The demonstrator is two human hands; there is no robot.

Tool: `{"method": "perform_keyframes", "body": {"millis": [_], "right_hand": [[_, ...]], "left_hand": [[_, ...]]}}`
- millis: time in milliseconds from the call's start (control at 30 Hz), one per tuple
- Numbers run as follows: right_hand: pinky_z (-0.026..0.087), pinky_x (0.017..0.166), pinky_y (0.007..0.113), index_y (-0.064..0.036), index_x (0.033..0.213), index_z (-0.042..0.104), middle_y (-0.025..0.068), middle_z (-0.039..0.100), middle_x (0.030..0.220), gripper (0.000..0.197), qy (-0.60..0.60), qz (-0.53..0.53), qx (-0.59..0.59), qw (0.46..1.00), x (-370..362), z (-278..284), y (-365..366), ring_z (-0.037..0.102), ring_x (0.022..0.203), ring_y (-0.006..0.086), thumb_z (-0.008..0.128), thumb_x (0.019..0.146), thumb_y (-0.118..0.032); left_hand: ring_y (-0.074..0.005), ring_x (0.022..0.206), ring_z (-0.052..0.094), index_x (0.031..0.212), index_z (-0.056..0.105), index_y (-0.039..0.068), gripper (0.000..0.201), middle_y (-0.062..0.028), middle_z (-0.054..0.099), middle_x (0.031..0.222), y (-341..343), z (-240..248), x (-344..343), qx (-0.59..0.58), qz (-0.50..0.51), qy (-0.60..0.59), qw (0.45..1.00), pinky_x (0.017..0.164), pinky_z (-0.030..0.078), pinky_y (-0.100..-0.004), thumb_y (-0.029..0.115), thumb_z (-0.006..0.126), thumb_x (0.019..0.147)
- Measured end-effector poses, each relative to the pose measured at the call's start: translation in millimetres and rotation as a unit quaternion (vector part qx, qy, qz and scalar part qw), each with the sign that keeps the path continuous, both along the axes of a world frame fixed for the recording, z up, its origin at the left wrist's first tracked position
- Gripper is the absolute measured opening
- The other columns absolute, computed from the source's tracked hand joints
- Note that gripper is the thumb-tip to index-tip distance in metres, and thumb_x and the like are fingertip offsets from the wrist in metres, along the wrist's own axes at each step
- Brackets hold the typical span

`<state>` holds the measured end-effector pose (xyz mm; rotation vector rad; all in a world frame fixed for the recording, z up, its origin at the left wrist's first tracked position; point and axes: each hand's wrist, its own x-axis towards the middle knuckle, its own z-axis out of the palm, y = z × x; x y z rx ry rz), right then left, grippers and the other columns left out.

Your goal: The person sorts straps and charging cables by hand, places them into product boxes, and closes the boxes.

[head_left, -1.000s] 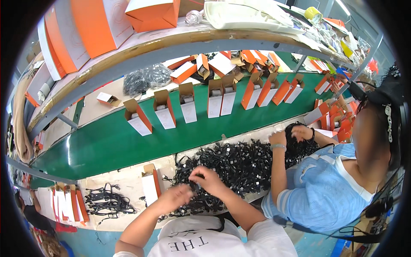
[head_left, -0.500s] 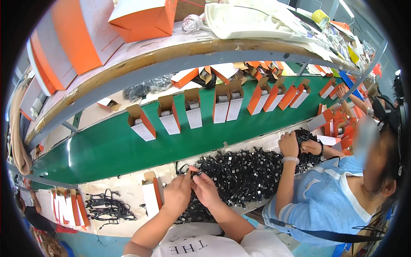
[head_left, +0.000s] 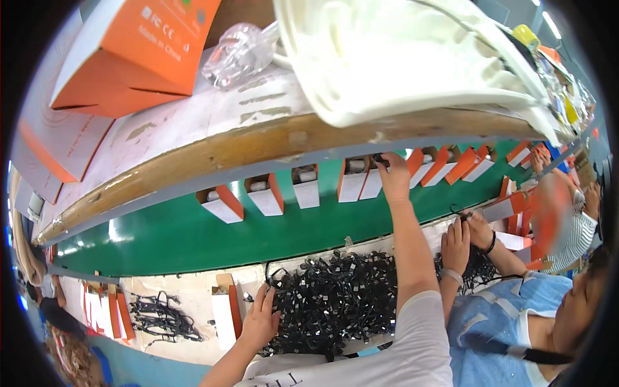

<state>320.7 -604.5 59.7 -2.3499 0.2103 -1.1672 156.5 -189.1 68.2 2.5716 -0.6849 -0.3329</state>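
My right hand (head_left: 396, 180) stretches far over the green conveyor belt (head_left: 155, 229). Its fingers pinch a small black cable (head_left: 379, 158) at the top of an open white-and-orange box (head_left: 372, 186), whose upper part the hand partly covers. My left hand (head_left: 259, 320) rests by the left edge of a large heap of black cables (head_left: 335, 297), fingers stretched and thumb apart. Just above its fingertips, a black cable loop (head_left: 276, 274) sticks out of the heap.
More open boxes (head_left: 265, 193) stand in a row along the belt. A shelf edge (head_left: 258, 138) overhangs it, bearing a white plastic shell (head_left: 400, 64). Left of me are a box (head_left: 224, 316) and cable bundles (head_left: 161, 317). At right, a co-worker's hands (head_left: 465, 238) handle a cable.
My hands have parted: the right went up and right with the black cable to a box on the belt, while the left dropped slightly beside the heap. The view has tilted.
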Motion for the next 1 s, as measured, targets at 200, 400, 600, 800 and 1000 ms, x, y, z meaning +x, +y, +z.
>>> {"method": "perform_keyframes", "body": {"millis": [200,400,600,800,1000], "right_hand": [[0.046,0.077,0.04,-0.005,0.094,0.063,0.0136,0.059,0.104,0.027,0.185,0.005,-0.272,0.944,10,-36,-18,0.056,0.09,0.0328,0.051,0.07,-0.007],[0.042,0.086,0.043,-0.0062,0.097,0.063,0.017,0.053,0.115,0.028,0.393,-0.088,-0.415,0.816,5,-18,-85,0.051,0.106,0.0319,0.05,0.073,-0.012],[0.044,0.082,0.039,-0.003,0.101,0.056,0.0134,0.058,0.098,0.027,0.152,0.142,-0.127,0.97,-48,16,127,0.054,0.094,0.0311,0.046,0.077,0.001],[0.043,0.083,0.033,-0.004,0.088,0.063,0.01,0.059,0.096,0.013,0.353,0.629,0.1,0.685,-144,-58,433,0.054,0.093,0.026,0.057,0.077,-0.01],[0.045,0.076,0.036,-0.0051,0.079,0.06,0.0102,0.056,0.082,0.011,0.26,0.584,-0.118,0.76,-176,-101,577,0.055,0.085,0.0266,0.062,0.075,-0.015]], "left_hand": [[-0.0371,0.106,0.05,0.127,0.034,0.002,0.058,-0.0216,0.036,0.129,29,-7,-17,0.001,0.03,-0.003,1.0,0.088,0.044,-0.0385,0.01,0.06,0.076],[-0.0331,0.103,0.051,0.124,0.04,0.004,0.051,-0.0169,0.039,0.128,67,-15,-44,-0.003,0.034,-0.023,0.999,0.084,0.046,-0.0374,0.013,0.059,0.077],[-0.0302,0.094,0.056,0.117,0.047,0.008,0.038,-0.0127,0.047,0.12,128,-30,-116,-0.099,0.195,0.049,0.975,0.078,0.048,-0.038,0.011,0.055,0.08],[-0.0308,0.078,0.06,0.1,0.059,0.006,0.02,-0.0143,0.06,0.095,176,-50,-163,-0.128,0.283,0.122,0.943,0.071,0.048,-0.0364,0.01,0.054,0.081],[-0.0168,0.071,0.059,0.093,0.062,0.0,0.02,-0.0096,0.063,0.081,220,-52,-194,-0.281,0.427,0.215,0.832,0.065,0.048,-0.0289,0.016,0.052,0.087]]}}
